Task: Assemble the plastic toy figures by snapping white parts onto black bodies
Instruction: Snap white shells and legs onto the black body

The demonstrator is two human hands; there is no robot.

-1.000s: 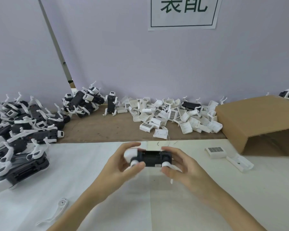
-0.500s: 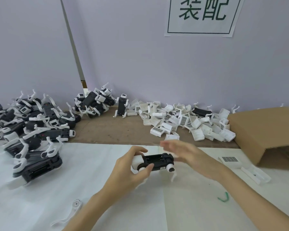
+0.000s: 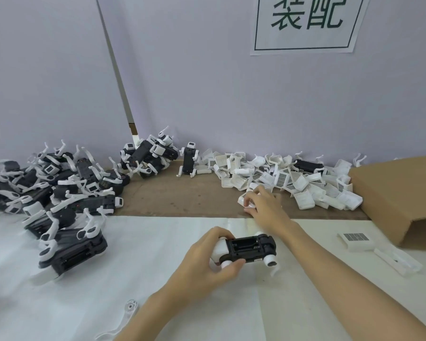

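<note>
Head view looks down on a worktop (image 3: 59,303) covered in white sheet, with a strip of brown cardboard along the wall. The left hand (image 3: 207,264) grips a black body (image 3: 247,249) low over the sheet, fingers curled over its far edge and thumb pressed on a white joint at the near side. It is turned so the open battery bay with its springs faces up, which I take as readying that side for a cover. White pieces already sit at both ends of it.

The right hand (image 3: 261,205) is stretched out to the near edge of the pile of white covers (image 3: 293,183) on the cardboard strip, fingers curled down onto one white part (image 3: 246,201) as if pinching it up; whether it is fully lifted I cannot tell. Reaching there makes sense, since the loose covers are heaped within arm's reach.

Finished figures (image 3: 59,193) are stacked at the left, well apart from the loose parts, likely to keep done work separate. A cardboard box (image 3: 399,198) lies on its side at the right.
</note>
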